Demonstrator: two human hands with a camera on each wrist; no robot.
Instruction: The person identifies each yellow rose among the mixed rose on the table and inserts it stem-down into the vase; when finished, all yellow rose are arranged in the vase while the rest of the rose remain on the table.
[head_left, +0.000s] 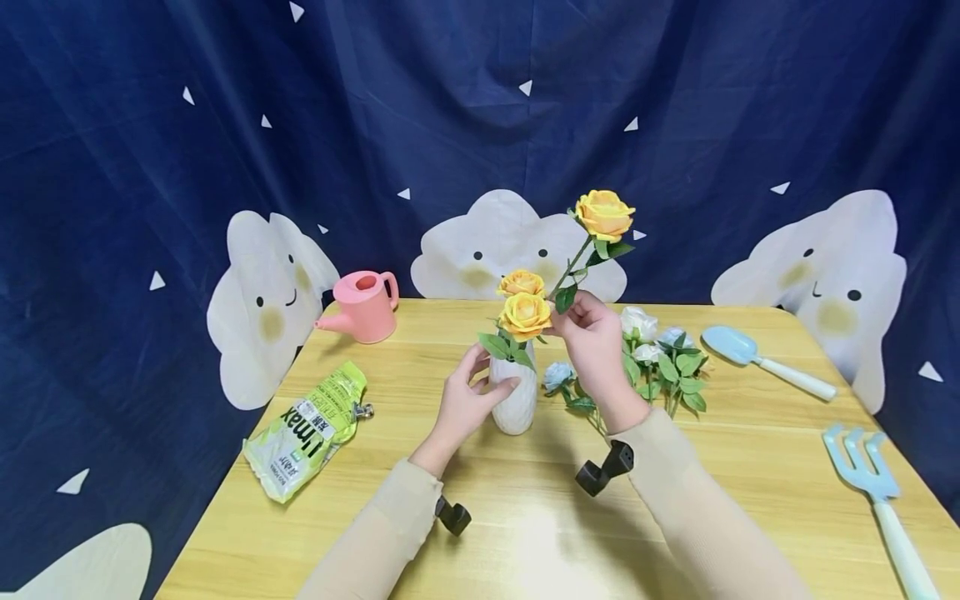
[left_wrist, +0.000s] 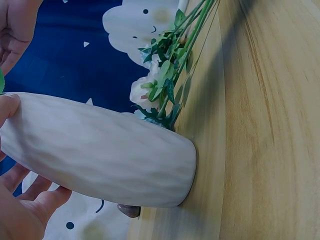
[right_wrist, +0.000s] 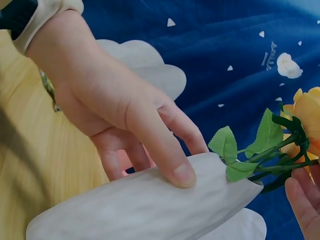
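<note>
White vase, head view: it stands upright on the table (head_left: 510, 492), two yellow roses (head_left: 525, 315) in its mouth; your left hand (head_left: 463, 402) grips the vase (head_left: 516, 410) around its left side.
Third yellow rose, head view: your right hand (head_left: 592, 342) pinches its stem, bloom (head_left: 604, 215) raised right of the vase; you seem to be adding it, which calls for guiding the stem end in while steadying the vase.
Watering can, head view: pink (head_left: 369, 312), far left; contents unclear.
Clipped bag, head view: lies left (head_left: 306, 442); contents hidden.
Vase base, left wrist view: rests on the table.
Vase mouth, right wrist view: holds leafy stems (right_wrist: 270, 149); the pinched stem's end can't be made out.
</note>
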